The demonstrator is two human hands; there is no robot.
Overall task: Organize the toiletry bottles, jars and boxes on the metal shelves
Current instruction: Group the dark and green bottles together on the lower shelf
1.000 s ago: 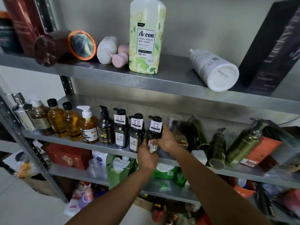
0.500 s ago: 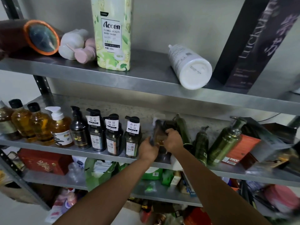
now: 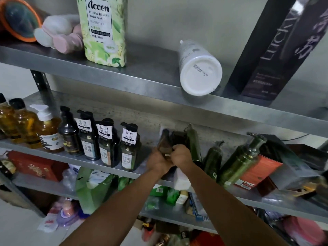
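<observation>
Reading the middle shelf from its left end, the inspector finds amber bottles upright well left of the last labelled bottle. Three more dark pump bottles stand in a row just left of it, so that stretch appears sorted. Just right of the last labelled bottle, past a bare gap, the left hand and the right hand meet on a brown bottle. It is blurred, and whether its base is off the shelf cannot be told. Both sets of fingers are curled and clamped on it. Further right of the last labelled bottle, green pump bottles lean over, the largest against an orange box. Judgement: the step in hand is drawing the brown bottle out of the clutter. The next move calls for setting it upright in the gap just right of the last labelled bottle, without knocking the leaning green ones.
</observation>
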